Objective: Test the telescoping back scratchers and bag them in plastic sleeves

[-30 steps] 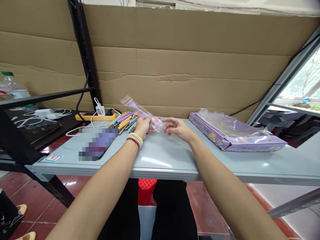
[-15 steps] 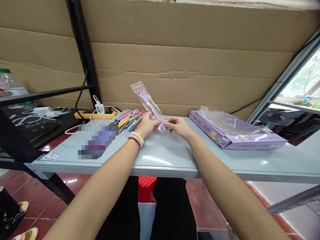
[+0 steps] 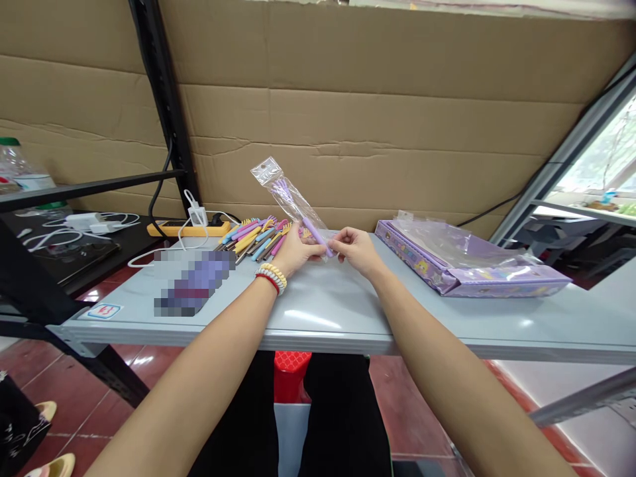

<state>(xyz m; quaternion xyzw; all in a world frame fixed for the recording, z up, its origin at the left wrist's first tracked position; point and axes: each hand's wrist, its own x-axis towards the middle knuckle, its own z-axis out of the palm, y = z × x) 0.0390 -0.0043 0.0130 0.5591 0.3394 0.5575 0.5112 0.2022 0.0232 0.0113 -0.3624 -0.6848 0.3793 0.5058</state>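
Observation:
A purple back scratcher (image 3: 314, 230) with a claw-like end lies inside a clear plastic bag (image 3: 268, 171), tilted with its header tab up to the left. My left hand (image 3: 297, 253), wearing coiled bands at the wrist, grips the bag near its lower part. With thumb and fingers pinched together, my right hand (image 3: 355, 249) holds the bag's lower end beside the tip of the handle. Left of my left hand is a pile of back scratchers (image 3: 248, 238) with yellow, blue, pink and purple grips and metal rods, partly hidden by that hand.
On the right of the grey table (image 3: 328, 305) lies a purple printed box (image 3: 501, 285) holding clear plastic bags. A pixelated item (image 3: 196, 285) is at the left, near an orange power strip (image 3: 186, 229) with white cables. Cardboard (image 3: 348, 119) lines the back.
The bagged back scratcher has shifted slightly, its header tab moving up and left. The handle's lower end sits nearer the bag's bottom, and both hands stay on the bag.

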